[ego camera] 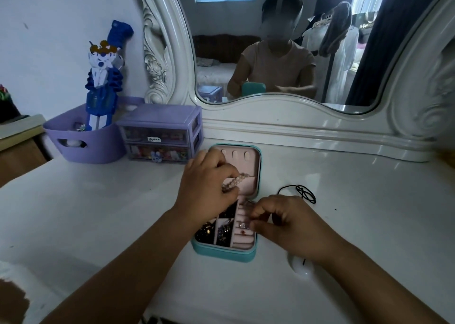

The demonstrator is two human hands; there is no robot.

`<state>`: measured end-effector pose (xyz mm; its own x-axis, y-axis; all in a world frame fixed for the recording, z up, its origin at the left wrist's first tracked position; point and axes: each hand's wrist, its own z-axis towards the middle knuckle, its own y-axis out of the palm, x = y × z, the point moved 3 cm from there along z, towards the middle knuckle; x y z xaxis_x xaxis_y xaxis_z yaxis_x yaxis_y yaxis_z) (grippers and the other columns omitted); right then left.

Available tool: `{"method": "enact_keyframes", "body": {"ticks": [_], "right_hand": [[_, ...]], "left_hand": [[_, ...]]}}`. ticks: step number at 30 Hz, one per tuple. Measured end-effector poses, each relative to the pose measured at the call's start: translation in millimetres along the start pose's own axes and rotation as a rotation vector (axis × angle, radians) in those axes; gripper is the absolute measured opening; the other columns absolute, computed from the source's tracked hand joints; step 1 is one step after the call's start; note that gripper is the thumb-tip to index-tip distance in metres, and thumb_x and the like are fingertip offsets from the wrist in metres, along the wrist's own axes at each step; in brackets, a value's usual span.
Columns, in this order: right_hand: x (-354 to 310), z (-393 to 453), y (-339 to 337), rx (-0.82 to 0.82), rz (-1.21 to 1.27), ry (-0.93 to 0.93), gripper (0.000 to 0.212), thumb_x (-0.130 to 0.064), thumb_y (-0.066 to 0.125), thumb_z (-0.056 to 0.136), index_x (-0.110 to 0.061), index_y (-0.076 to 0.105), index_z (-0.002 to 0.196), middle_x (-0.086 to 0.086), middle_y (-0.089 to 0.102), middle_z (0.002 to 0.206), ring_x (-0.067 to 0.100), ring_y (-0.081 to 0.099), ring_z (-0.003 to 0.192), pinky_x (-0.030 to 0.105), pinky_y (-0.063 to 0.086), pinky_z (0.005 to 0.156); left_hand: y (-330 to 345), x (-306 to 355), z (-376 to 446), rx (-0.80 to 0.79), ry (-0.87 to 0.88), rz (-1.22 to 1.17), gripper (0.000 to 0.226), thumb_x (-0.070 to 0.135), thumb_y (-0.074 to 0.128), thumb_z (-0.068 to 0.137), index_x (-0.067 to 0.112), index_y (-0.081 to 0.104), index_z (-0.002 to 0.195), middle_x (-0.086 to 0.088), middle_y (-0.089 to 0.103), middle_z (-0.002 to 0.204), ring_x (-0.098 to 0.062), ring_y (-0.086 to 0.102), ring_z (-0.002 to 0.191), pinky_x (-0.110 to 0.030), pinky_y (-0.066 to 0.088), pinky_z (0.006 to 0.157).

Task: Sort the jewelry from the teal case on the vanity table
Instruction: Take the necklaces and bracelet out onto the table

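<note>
The left hand [205, 190] grasped a bead bracelet [235, 179] over the open teal case [225, 251] on the table [98, 212]. The right hand [283, 221] pinched at the ring rolls [242, 235], what it held unclear; a black cord [304, 192] lay at the case's two o'clock.

The head view looks forward and down, close over the vanity table [344, 225] toward its mirror [283, 52].

Two hands over one teal case [222, 252]; one black cord [305, 192] beyond the right hand [288, 221]; one purple basket [83, 139] and one drawer unit [160, 132] beyond the left hand [208, 188].
</note>
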<state>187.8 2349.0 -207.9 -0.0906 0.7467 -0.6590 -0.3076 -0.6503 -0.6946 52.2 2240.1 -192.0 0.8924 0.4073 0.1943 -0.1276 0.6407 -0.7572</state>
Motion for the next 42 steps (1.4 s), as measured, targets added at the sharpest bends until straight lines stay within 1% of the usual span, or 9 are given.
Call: {"method": "enact_keyframes", "body": {"ticks": [4, 9, 14, 21, 25, 28, 33, 35, 42], "right_hand": [[2.1, 0.6, 0.5, 0.011, 0.011, -0.014, 0.006, -0.030, 0.065, 0.074, -0.026, 0.066, 0.078, -0.011, 0.064, 0.076, 0.008, 0.060, 0.071, 0.025, 0.050, 0.066], [3.9, 1.6, 2.0, 0.011, 0.026, -0.008, 0.002, -0.026, 0.066, 0.077, -0.024, 0.065, 0.077, -0.008, 0.065, 0.075, 0.009, 0.060, 0.068, 0.025, 0.049, 0.063], [2.6, -0.3, 2.8, -0.008, 0.025, 0.021, 0.001, -0.021, 0.066, 0.081, -0.022, 0.066, 0.079, -0.006, 0.067, 0.075, 0.005, 0.058, 0.064, 0.018, 0.045, 0.060], [-3.7, -1.7, -4.4, 0.027, -0.003, 0.045, 0.006, -0.024, 0.069, 0.079, -0.022, 0.066, 0.075, -0.010, 0.063, 0.068, 0.002, 0.055, 0.059, 0.011, 0.039, 0.055], [-11.6, -4.8, -27.6, 0.279, 0.106, 0.103, 0.008, -0.015, 0.069, 0.079, -0.017, 0.064, 0.073, -0.007, 0.063, 0.068, 0.002, 0.053, 0.056, 0.011, 0.041, 0.055], [-18.7, -5.4, -44.4, 0.372, 0.307, 0.112, 0.018, -0.025, 0.068, 0.074, -0.020, 0.062, 0.091, -0.009, 0.064, 0.087, 0.005, 0.058, 0.076, 0.017, 0.047, 0.068], [-32.1, -7.0, -52.5, 0.309, 0.661, 0.020, 0.046, -0.037, 0.069, 0.065, -0.021, 0.059, 0.107, -0.001, 0.068, 0.095, 0.011, 0.063, 0.094, 0.025, 0.052, 0.078], [-33.3, -9.3, -59.0, 0.381, 0.717, 0.017, 0.038, -0.029, 0.071, 0.069, -0.015, 0.063, 0.103, 0.011, 0.068, 0.093, 0.013, 0.065, 0.088, 0.021, 0.052, 0.074], [-12.1, -29.8, -91.8, 0.540, 0.650, 0.096, 0.008, -0.004, 0.056, 0.085, -0.003, 0.062, 0.079, 0.007, 0.065, 0.071, 0.016, 0.061, 0.068, 0.018, 0.051, 0.065]], "left_hand": [[-4.1, 1.1, 3.7, 0.025, 0.024, -0.070, 0.025, 0.033, 0.052, 0.074, 0.020, 0.073, 0.081, 0.002, 0.064, 0.080, -0.020, 0.056, 0.077, -0.028, 0.045, 0.060], [-17.3, 0.8, 11.0, 0.016, -0.216, -0.357, 0.024, 0.033, 0.054, 0.089, 0.015, 0.063, 0.076, -0.003, 0.066, 0.073, -0.022, 0.060, 0.068, -0.033, 0.046, 0.062], [-35.5, 6.7, 23.6, 0.041, -0.361, -0.740, 0.031, 0.024, 0.047, 0.094, 0.001, 0.062, 0.080, -0.008, 0.064, 0.070, -0.008, 0.055, 0.058, -0.009, 0.040, 0.054], [-55.6, 24.7, 39.8, 0.009, -0.277, -0.919, 0.027, 0.027, 0.052, 0.091, 0.023, 0.064, 0.068, 0.009, 0.060, 0.058, -0.004, 0.049, 0.055, -0.015, 0.041, 0.055], [-58.7, 42.9, 41.5, -0.103, -0.157, -0.921, 0.030, 0.023, 0.052, 0.092, 0.029, 0.062, 0.064, 0.007, 0.059, 0.056, -0.004, 0.051, 0.057, -0.015, 0.043, 0.063], [-59.8, 58.6, 43.8, -0.169, -0.100, -0.969, 0.027, 0.023, 0.054, 0.091, 0.031, 0.064, 0.067, 0.007, 0.061, 0.057, -0.006, 0.053, 0.058, -0.016, 0.044, 0.063], [-61.2, 84.1, 53.6, -0.172, -0.077, -1.096, 0.015, 0.015, 0.056, 0.089, 0.009, 0.066, 0.080, 0.005, 0.062, 0.059, -0.009, 0.056, 0.057, -0.020, 0.047, 0.060], [-58.8, 94.5, 57.8, -0.181, -0.068, -1.127, 0.014, 0.014, 0.058, 0.088, 0.016, 0.067, 0.078, 0.005, 0.063, 0.061, -0.009, 0.055, 0.057, -0.022, 0.045, 0.057], [-28.8, 110.6, 60.7, -0.237, -0.147, -1.132, 0.008, 0.019, 0.064, 0.084, 0.020, 0.072, 0.084, 0.004, 0.067, 0.063, -0.002, 0.055, 0.053, -0.016, 0.042, 0.045]]}}
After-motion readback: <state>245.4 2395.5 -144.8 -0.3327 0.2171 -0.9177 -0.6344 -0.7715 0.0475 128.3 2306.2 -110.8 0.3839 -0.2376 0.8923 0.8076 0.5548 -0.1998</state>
